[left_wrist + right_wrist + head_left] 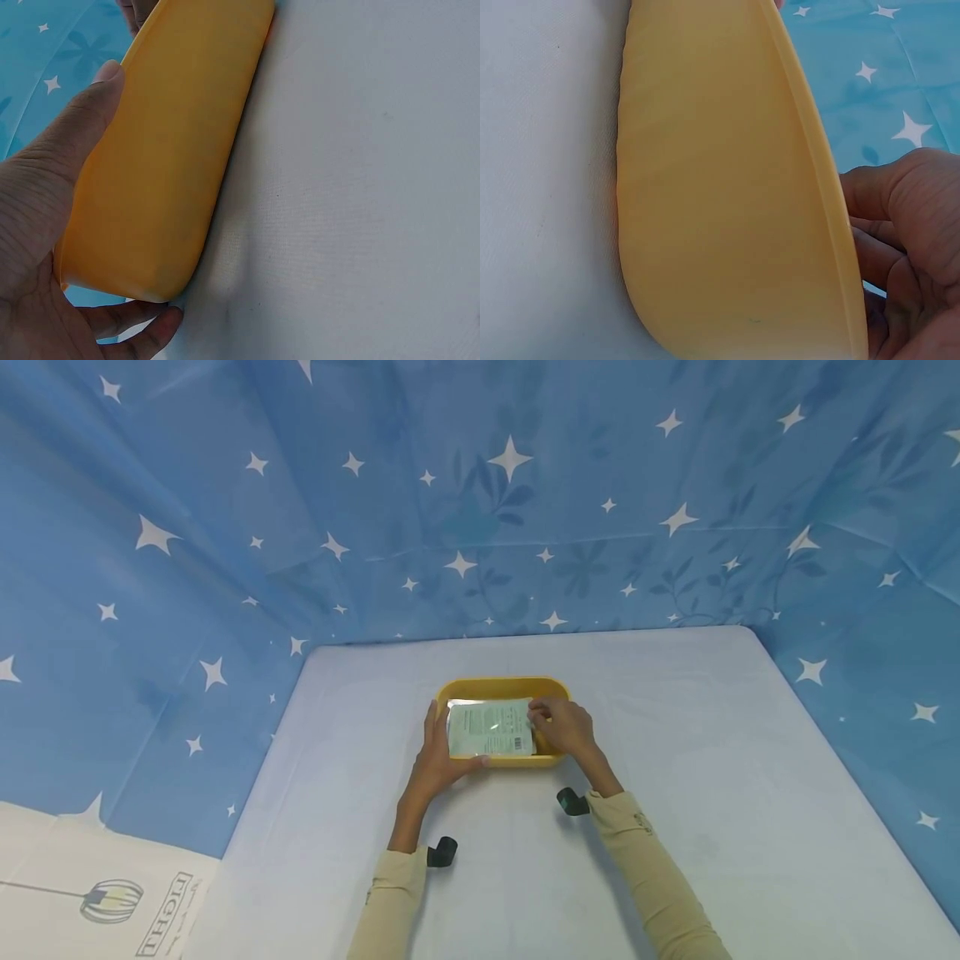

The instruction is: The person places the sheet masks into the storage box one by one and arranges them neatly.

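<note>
A yellow plastic tub (528,762) with rounded corners stands on the white table. Inside it lies a flat pale green packet (491,728) with fine print and a barcode, silvery at its far left edge. My left hand (437,762) grips the tub's left end, thumb along the near rim; in the left wrist view fingers (150,330) reach round the end wall. At the packet's right edge, over the tub's inside, my right hand (564,724) pinches the packet with thumb and forefinger. The tub's wall (720,165) hides those fingertips in the right wrist view.
White cloth covers the table (720,760) around the tub. Behind and beside it hangs a blue curtain (510,527) with white stars. Small black wrist devices (442,852) sit at both beige sleeves (648,868). A cream printed cloth (105,868) shows at lower left.
</note>
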Motion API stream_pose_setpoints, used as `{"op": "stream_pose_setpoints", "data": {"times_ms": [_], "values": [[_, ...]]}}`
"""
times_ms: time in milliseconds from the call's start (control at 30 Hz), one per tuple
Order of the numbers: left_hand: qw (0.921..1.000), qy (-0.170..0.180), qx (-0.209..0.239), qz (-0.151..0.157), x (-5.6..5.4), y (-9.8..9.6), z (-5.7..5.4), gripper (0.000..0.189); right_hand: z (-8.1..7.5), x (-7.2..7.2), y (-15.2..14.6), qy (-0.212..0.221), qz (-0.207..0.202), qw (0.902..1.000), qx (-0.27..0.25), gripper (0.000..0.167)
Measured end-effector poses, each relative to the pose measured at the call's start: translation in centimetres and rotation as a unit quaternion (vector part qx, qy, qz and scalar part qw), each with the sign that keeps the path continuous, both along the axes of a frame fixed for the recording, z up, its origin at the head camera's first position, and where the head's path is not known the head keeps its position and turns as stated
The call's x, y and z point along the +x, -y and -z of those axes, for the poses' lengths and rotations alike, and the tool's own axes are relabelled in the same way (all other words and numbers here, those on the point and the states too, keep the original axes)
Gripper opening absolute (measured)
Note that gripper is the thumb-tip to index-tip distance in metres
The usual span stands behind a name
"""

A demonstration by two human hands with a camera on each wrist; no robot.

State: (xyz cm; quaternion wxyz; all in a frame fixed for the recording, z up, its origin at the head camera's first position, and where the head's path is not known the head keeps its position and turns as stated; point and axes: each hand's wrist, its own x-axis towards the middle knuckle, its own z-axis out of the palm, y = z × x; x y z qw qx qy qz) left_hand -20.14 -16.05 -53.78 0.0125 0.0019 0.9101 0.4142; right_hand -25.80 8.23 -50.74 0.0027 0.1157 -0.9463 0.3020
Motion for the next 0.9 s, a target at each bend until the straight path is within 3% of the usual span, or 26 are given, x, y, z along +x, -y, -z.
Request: {"op": "stream_pose_setpoints", "data": {"times_ms": [133,567,900], "values": [[1.0,0.001,0.002,0.002,-0.02,0.02,-0.11,0.122,0.18,-0.12,0.03,-0.012,-0.004,0.9998,0.012,0.026],[1.0,0.003,-0.005,0.002,-0.15,0.07,-0.2,0.121,0.1,-0.22,0.26,0.009,-0.016,0.9989,0.043,0.031],[0.9998,0.008,-0.016,-0.001,0.03,0.05,-0.07,0.124,0.16,0.08,0.04,-0.008,-0.005,0.9999,-0.002,0.025]]}}
